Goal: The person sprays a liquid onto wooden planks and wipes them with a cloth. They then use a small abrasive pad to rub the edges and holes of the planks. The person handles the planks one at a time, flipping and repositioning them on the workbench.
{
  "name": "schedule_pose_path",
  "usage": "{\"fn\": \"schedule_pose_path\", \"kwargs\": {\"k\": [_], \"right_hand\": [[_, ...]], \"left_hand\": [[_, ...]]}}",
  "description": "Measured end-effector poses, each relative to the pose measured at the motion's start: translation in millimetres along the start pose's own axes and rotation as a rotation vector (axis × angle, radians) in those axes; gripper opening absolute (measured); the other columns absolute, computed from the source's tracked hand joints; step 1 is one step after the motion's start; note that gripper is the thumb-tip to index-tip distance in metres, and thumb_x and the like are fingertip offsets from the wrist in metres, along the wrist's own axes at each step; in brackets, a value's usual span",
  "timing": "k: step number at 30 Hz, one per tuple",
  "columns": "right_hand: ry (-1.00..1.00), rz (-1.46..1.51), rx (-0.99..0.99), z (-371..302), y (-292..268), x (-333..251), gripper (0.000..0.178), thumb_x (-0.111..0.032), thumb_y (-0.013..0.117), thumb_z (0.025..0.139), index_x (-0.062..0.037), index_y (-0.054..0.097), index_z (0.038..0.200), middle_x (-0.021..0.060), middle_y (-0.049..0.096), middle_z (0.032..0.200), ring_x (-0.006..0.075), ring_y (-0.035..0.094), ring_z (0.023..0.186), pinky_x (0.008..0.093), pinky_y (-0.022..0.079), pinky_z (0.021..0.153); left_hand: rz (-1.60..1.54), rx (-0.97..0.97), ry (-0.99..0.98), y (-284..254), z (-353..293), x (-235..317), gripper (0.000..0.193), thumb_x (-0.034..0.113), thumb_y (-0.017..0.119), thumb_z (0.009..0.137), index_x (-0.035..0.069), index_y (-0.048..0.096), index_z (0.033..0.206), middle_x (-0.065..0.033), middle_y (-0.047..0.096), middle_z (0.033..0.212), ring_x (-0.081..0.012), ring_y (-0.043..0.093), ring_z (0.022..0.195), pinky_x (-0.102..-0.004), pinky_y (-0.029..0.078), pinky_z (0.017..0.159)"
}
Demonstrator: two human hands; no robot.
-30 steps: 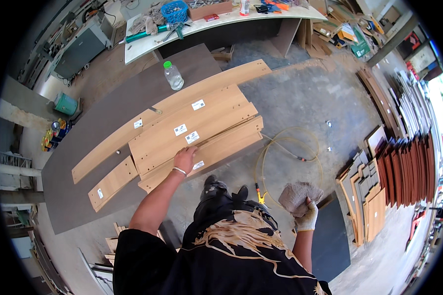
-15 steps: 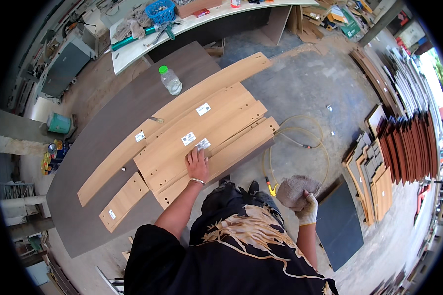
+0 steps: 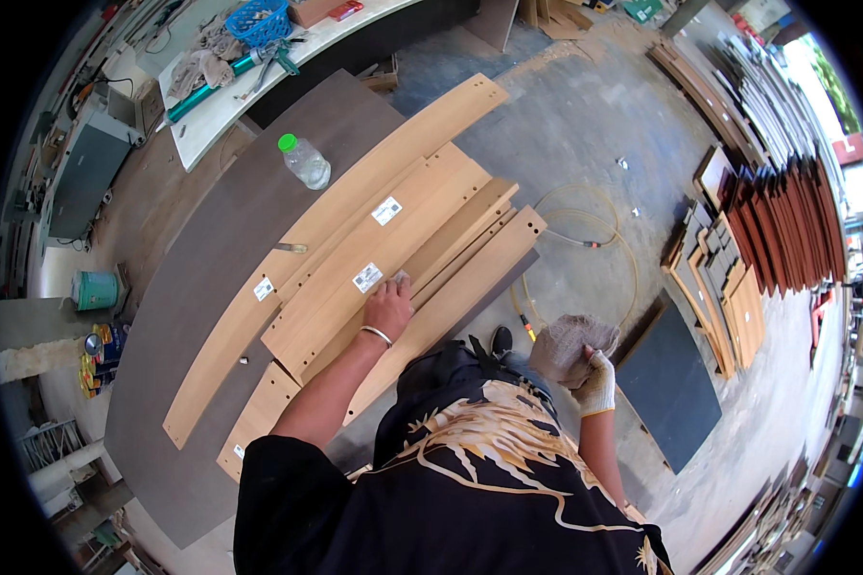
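The left hand (image 3: 389,305), bare with a pale band on its wrist, grips a long, thin, light-brown wooden board (image 3: 465,222) by its edge; the board is tipped up. The right hand (image 3: 596,383) wears a white knitted glove and clutches a wad of grey-brown cloth (image 3: 573,347). The tipped board sits between a light-brown front board (image 3: 470,287) and a wide light-brown board with white stickers (image 3: 384,249) – all on a big, dark brown flat panel (image 3: 211,278). Past them lie a long, bent, light-brown board (image 3: 331,220) and a clear bottle with a green lid (image 3: 307,163). Farther off – a white-topped bench (image 3: 302,67) with a blue plastic basket (image 3: 257,21).
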State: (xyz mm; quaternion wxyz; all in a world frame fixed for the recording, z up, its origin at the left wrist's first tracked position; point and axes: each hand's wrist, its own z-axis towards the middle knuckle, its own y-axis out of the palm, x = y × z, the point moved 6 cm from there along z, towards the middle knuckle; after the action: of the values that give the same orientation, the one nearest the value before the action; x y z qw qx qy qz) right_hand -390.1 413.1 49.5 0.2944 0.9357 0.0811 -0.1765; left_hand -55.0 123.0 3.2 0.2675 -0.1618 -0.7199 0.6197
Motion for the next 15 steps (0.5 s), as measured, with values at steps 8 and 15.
{"fn": "schedule_pose_path", "kwargs": {"k": [8, 15], "right_hand": [[-0.018, 0.067, 0.069, -14, -11, 16, 0.051, -0.014, 0.062, 0.092, -0.0035, 0.053, 0.141, 0.0193, 0.062, 0.139, 0.0409, 0.058, 0.129, 0.0636, 0.042, 0.112], [-0.02, 0.069, 0.125, -12, -12, 21, 0.049, -0.014, 0.06, 0.093, -0.0034, 0.053, 0.14, 0.0193, 0.062, 0.139, 0.0415, 0.058, 0.129, 0.0643, 0.042, 0.111]], "left_hand": [[-0.635, 0.037, -0.127, -18, 7, -53, 0.028, 0.009, 0.062, 0.091, 0.0, 0.07, 0.116, -0.0171, 0.067, 0.114, -0.0343, 0.065, 0.108, -0.0428, 0.053, 0.092], [-0.244, -0.049, -0.183, -38, 32, -39, 0.047, 0.025, 0.072, 0.089, 0.014, 0.063, 0.134, -0.0148, 0.044, 0.154, -0.0384, 0.035, 0.144, -0.0592, 0.028, 0.117]]}}
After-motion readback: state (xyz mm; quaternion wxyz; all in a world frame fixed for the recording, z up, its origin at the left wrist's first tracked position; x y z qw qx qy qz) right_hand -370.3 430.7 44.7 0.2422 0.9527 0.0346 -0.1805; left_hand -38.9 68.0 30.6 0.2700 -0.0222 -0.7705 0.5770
